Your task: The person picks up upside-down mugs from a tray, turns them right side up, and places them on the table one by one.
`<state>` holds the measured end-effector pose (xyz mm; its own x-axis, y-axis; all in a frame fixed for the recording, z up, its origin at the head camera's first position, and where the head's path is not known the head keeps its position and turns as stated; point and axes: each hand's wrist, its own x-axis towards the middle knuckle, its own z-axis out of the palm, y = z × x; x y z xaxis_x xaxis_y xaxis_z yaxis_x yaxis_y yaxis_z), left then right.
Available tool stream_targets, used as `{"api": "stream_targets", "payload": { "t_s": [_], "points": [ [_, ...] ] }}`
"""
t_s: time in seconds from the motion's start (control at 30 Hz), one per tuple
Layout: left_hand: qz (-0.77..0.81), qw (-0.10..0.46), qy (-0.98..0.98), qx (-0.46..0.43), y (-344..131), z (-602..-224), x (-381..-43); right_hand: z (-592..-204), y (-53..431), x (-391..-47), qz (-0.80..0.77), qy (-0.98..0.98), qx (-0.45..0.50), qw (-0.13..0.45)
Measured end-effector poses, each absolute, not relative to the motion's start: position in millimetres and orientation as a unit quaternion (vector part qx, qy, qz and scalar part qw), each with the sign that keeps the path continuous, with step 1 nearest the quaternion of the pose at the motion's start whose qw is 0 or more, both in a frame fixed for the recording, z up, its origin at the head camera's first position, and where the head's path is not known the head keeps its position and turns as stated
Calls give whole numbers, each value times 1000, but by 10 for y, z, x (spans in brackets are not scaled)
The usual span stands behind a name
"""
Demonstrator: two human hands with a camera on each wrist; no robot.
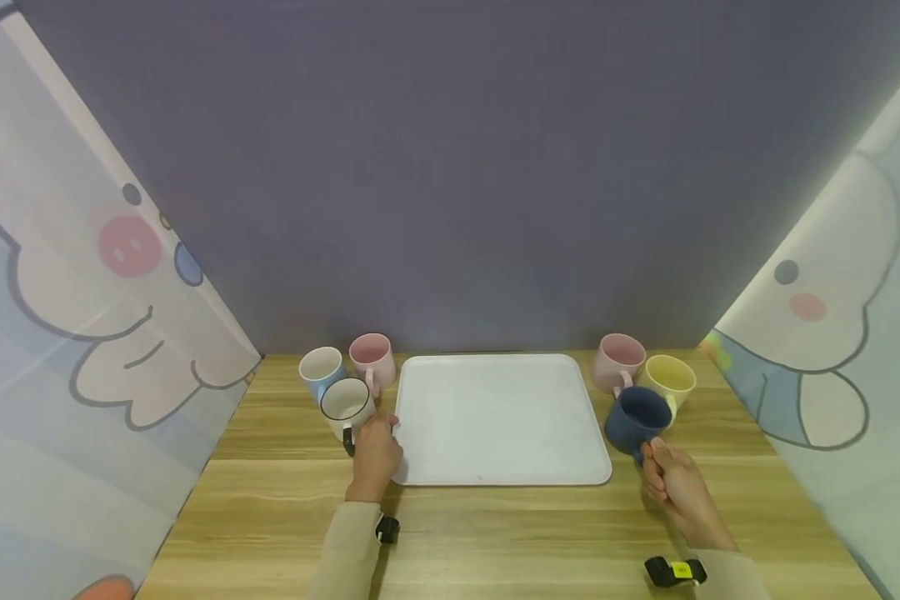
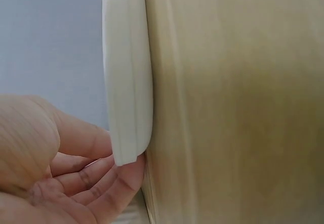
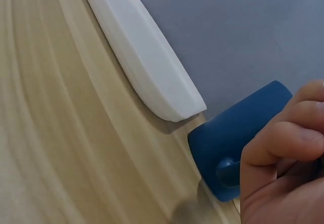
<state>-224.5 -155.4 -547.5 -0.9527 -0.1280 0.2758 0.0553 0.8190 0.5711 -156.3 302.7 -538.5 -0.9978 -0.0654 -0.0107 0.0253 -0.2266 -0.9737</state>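
A white rectangular tray (image 1: 498, 421) lies on the wooden table. My left hand (image 1: 377, 450) pinches its left edge; in the left wrist view the thumb and fingers (image 2: 83, 140) close around the tray's rim (image 2: 126, 72). Beside that hand stands a white mug (image 1: 347, 404) with a black rim and black handle. To the right of the tray, my right hand (image 1: 675, 483) grips the handle of a dark blue mug (image 1: 633, 423). The right wrist view shows the blue mug (image 3: 238, 133) slightly tilted in the picture, with curled fingers (image 3: 283, 143) at its handle.
Behind the white mug stand a light blue mug (image 1: 322, 371) and a pink mug (image 1: 372, 360). Around the dark blue mug are another pink mug (image 1: 617, 364) and a yellow mug (image 1: 671, 381). A grey wall (image 1: 487, 183) rises behind the table (image 1: 510, 542).
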Motion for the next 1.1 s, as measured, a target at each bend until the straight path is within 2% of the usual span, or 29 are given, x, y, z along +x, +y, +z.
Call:
{"api": "stream_targets", "payload": {
  "t_s": [0.7,1.0,1.1],
  "points": [
    [-297,146,-943,19,-1532,-5455,-2230,-5361,3016,-1570,-756,653,4,25],
    [-306,134,-942,20,-1518,-5426,-2237,-5157,3000,-1573,-587,802,100,53],
    [-316,136,-939,22,-1485,-5382,-2207,-5078,2971,-1573,-537,831,144,35]
  ]
}}
